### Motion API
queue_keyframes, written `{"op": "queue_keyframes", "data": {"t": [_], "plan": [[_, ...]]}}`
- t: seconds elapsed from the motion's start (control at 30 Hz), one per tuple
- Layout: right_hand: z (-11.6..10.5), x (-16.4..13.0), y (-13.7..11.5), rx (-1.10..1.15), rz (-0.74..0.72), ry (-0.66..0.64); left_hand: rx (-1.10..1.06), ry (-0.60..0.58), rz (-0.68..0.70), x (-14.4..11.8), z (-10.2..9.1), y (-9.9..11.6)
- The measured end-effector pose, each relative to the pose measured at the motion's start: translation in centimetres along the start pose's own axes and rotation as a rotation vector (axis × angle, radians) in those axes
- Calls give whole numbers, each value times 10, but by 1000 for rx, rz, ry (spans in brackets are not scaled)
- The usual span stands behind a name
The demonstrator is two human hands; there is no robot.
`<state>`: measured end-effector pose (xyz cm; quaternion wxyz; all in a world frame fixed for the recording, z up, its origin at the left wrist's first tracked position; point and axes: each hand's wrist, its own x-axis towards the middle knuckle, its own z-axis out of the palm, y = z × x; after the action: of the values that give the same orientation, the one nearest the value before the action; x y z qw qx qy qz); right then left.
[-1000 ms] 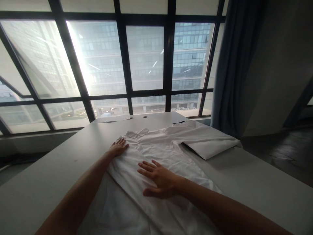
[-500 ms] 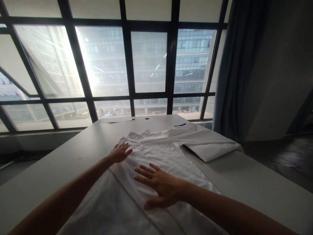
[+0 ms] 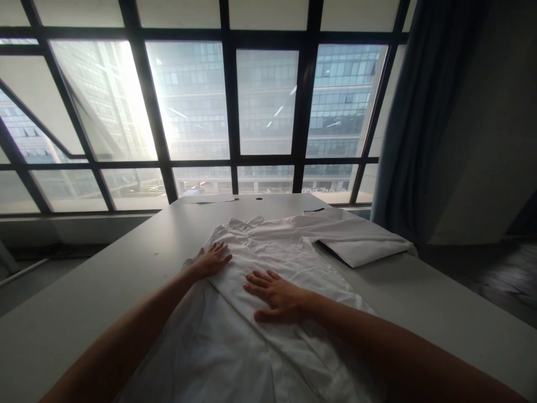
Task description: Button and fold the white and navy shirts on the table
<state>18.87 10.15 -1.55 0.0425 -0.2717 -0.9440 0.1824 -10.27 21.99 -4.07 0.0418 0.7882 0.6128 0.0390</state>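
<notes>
A white shirt (image 3: 268, 268) lies spread out flat on a big gray table (image 3: 104, 280), with its collar toward the window (image 3: 260, 101). The left hand (image 3: 213, 259) lies flat on the shirt near its left edge, fingers open, holding nothing. The right hand (image 3: 276, 294) lies flat on the middle of the shirt, fingers spread, holding nothing too. One sleeve (image 3: 356, 243) is folded out to the right, near a dark curtain (image 3: 419, 129).
</notes>
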Motion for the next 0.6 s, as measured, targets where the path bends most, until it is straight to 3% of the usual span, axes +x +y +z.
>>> {"op": "queue_keyframes", "data": {"t": [0.2,0.27,0.33,0.43,0.5,0.6], "plan": [[-3,1,-1,47,-14,12,20,6,27,-6,1,-34],[-13,6,9,122,28,102,22,-20,30,-5,-1,-38],[-31,8,28,238,223,307,30,-22,13,0,-6,-34],[-67,4,66,472,747,658,38,67,39,9,-14,-15],[-88,-5,92,667,1033,721,24,107,99,15,-13,2],[-103,-19,123,688,1330,676,1,56,141,19,-1,22]]}}
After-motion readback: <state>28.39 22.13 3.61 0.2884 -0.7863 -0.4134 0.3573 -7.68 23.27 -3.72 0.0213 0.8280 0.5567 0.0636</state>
